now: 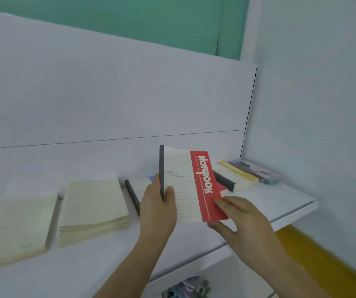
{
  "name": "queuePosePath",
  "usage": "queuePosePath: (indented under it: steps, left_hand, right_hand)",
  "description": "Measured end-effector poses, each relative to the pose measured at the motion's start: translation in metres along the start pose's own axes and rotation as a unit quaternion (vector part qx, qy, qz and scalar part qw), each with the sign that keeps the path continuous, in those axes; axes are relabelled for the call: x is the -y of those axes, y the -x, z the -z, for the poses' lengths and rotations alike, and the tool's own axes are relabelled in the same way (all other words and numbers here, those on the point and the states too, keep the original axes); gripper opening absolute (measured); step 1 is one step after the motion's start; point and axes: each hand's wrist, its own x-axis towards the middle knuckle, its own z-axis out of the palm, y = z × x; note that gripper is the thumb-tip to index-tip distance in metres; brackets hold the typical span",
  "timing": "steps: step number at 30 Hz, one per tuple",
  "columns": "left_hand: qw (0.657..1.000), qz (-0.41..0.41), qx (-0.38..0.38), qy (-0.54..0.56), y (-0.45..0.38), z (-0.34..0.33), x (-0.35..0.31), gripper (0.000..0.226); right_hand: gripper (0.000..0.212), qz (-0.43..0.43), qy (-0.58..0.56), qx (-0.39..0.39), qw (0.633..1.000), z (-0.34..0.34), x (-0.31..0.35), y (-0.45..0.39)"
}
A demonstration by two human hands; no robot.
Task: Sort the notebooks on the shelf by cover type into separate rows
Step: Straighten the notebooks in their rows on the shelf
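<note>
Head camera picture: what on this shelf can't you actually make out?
- Small print on the held notebook: too small to read.
- Blue item behind it: mostly hidden by the left hand and the notebook.
- Red notebook lying behind: largely covered by the held one.
- Far-right stack: blurred, covers unclear.
- Leftmost cream stack: blurred, cut off by the left edge.
- Items below the shelf: blurred, cut off by the bottom edge.

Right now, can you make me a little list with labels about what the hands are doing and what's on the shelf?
held: red-and-cream notebook, upright above the shelf
left hand: grips its dark spine
right hand: pinches its lower red corner
shelf: white
left side: two cream notebook stacks
right side: yellow notebook, flat, with other notebooks beside it
</note>
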Motion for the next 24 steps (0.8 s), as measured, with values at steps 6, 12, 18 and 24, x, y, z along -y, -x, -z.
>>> queuePosePath:
  steps: [6, 12, 18, 24]
  left_hand:
    - [0.996, -0.014, 0.048, -0.080, -0.039, -0.051, 0.007, 0.032]
    - [0.957, -0.038, 0.177, -0.228, -0.087, -0.082, 0.031, 0.084]
    - [0.876, -0.063, 0.215, -0.427, -0.103, -0.111, 0.035, 0.103]
    - [0.788, -0.042, 0.215, -0.575, -0.106, -0.131, 0.036, 0.092]
  right_hand:
    - [0.062, 0.027, 0.012, 0.015, 0.999, -0.027, -0.055, -0.046]
    - [0.051, 0.067, 0.006, 0.049, 0.997, -0.048, -0.112, -0.109]
    - [0.055, 0.145, -0.019, 0.093, 0.985, -0.074, -0.159, -0.159]
    - [0.057, 0.231, -0.027, 0.125, 0.965, -0.107, -0.195, -0.197]
